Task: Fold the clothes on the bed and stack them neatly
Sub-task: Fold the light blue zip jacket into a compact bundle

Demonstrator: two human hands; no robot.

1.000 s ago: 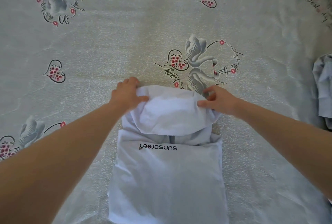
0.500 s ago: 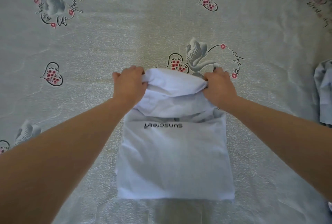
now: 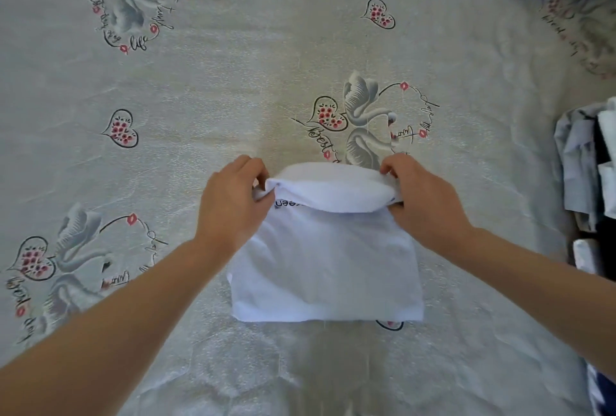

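While the white garment (image 3: 328, 269) lies mid-bed on the swan-printed sheet (image 3: 233, 89), its far end is lifted into a rolled flap that partly covers some black lettering. At the flap's left corner the left hand (image 3: 233, 205) pinches the cloth with curled fingers; the right hand (image 3: 420, 202) grips the right corner likewise. A heap of unfolded clothes (image 3: 586, 175) sits well apart at the right edge.

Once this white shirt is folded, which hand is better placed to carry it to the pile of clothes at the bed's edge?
Probably the right hand: the pile of clothes lies on its side of the white shirt; the left hand would have to cross over.
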